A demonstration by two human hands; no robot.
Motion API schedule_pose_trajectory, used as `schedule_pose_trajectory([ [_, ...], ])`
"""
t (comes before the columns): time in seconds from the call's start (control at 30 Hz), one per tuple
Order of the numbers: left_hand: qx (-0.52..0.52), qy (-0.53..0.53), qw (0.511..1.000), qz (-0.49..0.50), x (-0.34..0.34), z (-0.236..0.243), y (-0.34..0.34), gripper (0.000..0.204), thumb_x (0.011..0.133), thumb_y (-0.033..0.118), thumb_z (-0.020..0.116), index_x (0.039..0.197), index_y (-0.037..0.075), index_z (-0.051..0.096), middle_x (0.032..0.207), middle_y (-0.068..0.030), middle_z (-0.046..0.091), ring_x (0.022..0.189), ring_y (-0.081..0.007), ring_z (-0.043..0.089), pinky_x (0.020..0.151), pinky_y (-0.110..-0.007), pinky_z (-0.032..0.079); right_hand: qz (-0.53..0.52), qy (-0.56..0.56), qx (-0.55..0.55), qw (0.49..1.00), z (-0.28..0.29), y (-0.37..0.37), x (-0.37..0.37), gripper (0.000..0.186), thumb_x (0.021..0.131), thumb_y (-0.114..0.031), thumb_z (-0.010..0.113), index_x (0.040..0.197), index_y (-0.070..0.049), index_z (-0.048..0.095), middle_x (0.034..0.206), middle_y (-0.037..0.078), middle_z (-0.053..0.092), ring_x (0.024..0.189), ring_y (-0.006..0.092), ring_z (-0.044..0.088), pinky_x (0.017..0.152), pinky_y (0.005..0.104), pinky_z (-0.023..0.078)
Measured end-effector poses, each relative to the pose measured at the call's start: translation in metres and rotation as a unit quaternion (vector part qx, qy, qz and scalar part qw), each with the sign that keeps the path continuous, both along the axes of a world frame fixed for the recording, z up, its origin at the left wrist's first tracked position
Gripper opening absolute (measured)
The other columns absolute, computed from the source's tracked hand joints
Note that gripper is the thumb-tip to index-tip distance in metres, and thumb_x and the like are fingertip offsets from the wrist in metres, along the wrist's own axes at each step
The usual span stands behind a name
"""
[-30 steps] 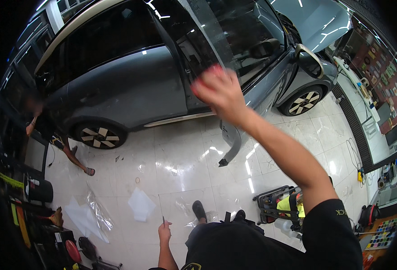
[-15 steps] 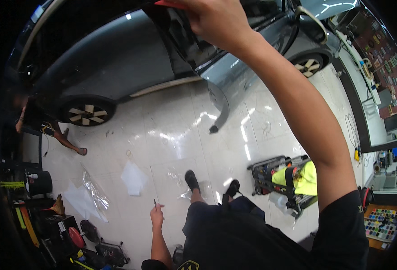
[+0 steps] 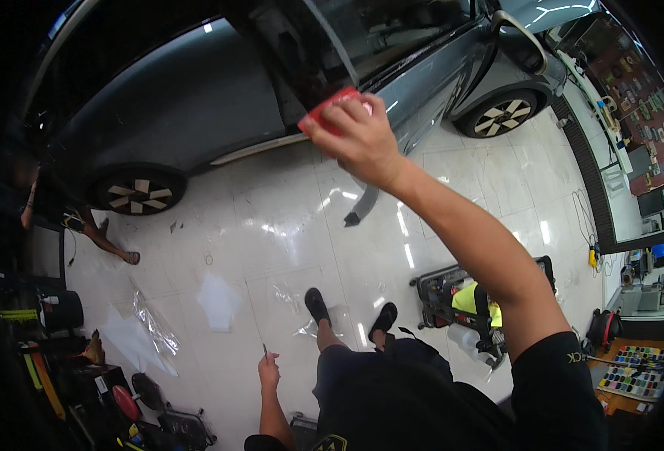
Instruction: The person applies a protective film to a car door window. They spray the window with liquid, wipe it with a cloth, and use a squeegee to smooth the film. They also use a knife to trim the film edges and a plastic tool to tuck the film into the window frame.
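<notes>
Clock face on the head view, 12 = top. Red flat tool (image 3: 330, 103) is at 12, in front of the car (image 3: 197, 98), long axis running 8 to 2, one corner sticking out past the fingers toward 8. Can't tell if it touches the car. Right hand (image 3: 366, 146) is closed on it, fingers curled over the face; arm comes up from 5. Left hand (image 3: 269, 368) is low near 7, mostly closed around a thin dark tool (image 3: 265, 350), which points just shy of 12; type too small to call. Containers: wheeled cart (image 3: 426, 289) at 4 carries a lime-yellow cloth (image 3: 464, 298), with pale bottles (image 3: 466, 338) at its near side; rest of the load is partly behind the arm. Black bucket (image 3: 63, 310) sits between 8 and 9, inside not readable. Further out at 4, a board of small coloured pieces (image 3: 640, 368) in rows. Around: white sheet (image 3: 218, 304) on the floor at 8, crumpled clear film (image 3: 155, 323) further out same way. Front wheel (image 3: 501, 116) at 2, rear wheel (image 3: 138, 195) near 9, co-worker's leg (image 3: 106, 242) just below it. In the way: right hand and forearm block part of the open front door (image 3: 415, 101).
</notes>
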State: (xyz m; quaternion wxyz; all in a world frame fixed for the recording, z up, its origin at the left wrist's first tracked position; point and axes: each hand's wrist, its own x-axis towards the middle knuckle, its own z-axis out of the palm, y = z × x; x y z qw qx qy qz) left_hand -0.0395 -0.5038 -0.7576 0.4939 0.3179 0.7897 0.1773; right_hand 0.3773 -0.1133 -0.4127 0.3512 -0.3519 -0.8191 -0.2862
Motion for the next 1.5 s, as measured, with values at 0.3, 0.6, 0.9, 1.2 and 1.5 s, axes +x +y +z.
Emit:
schedule_pose_trajectory([
  [0.3,0.066,-0.013,0.997,-0.033,0.039,0.025,0.055,0.041,0.104,0.040,0.048,0.104,0.006,0.071,0.056,0.0026,0.044,0.048,-0.0093,0.043,0.043,-0.030,0.038,-0.019,-0.064,-0.067,0.996,0.028,-0.031,0.019,0.031,0.075,-0.010,0.070,0.104,-0.017,0.061,0.101,0.001,0.056,0.100,0.0211,0.057,0.110,0.0591,0.033],
  [0.6,0.050,0.088,0.974,-0.205,0.119,0.053,0.035,0.045,0.095,0.040,0.057,0.112,-0.001,0.066,0.105,-0.0257,0.069,0.103,-0.0415,0.065,0.088,-0.043,0.049,-0.080,0.472,-0.471,0.741,-0.087,-0.278,0.128,0.027,0.085,-0.002,0.067,0.110,-0.002,0.058,0.097,0.013,0.063,0.098,0.0278,0.063,0.085,0.0386,0.050],
  [0.9,-0.052,0.089,0.972,-0.212,0.092,0.015,0.001,0.021,0.092,0.018,0.056,0.092,-0.002,0.060,0.066,-0.0092,0.056,0.055,-0.0207,0.056,0.054,-0.038,0.051,-0.600,0.630,-0.239,0.431,-0.229,-0.532,0.366,0.031,0.087,-0.021,0.065,0.114,-0.006,0.060,0.105,0.024,0.068,0.101,0.0422,0.065,0.087,0.0469,0.051],
  [1.2,-0.049,0.089,0.959,-0.264,0.151,0.055,0.177,0.012,0.095,0.010,0.052,0.098,0.000,0.058,0.069,-0.0076,0.059,0.055,-0.0182,0.057,0.053,-0.036,0.051,-0.683,0.618,-0.107,0.374,-0.314,-0.562,0.396,0.048,0.086,-0.018,0.067,0.129,-0.002,0.055,0.120,0.024,0.065,0.115,0.0357,0.062,0.097,0.0430,0.049],
  [1.5,0.116,-0.337,0.904,-0.237,0.276,0.237,0.140,0.030,0.105,0.023,0.050,0.116,0.001,0.066,0.099,-0.0073,0.072,0.103,-0.0186,0.066,0.096,-0.032,0.048,-0.157,0.656,-0.507,0.537,-0.194,-0.414,0.148,0.040,0.094,-0.017,0.063,0.131,-0.002,0.055,0.110,0.014,0.068,0.098,0.0235,0.066,0.083,0.0350,0.053],
])
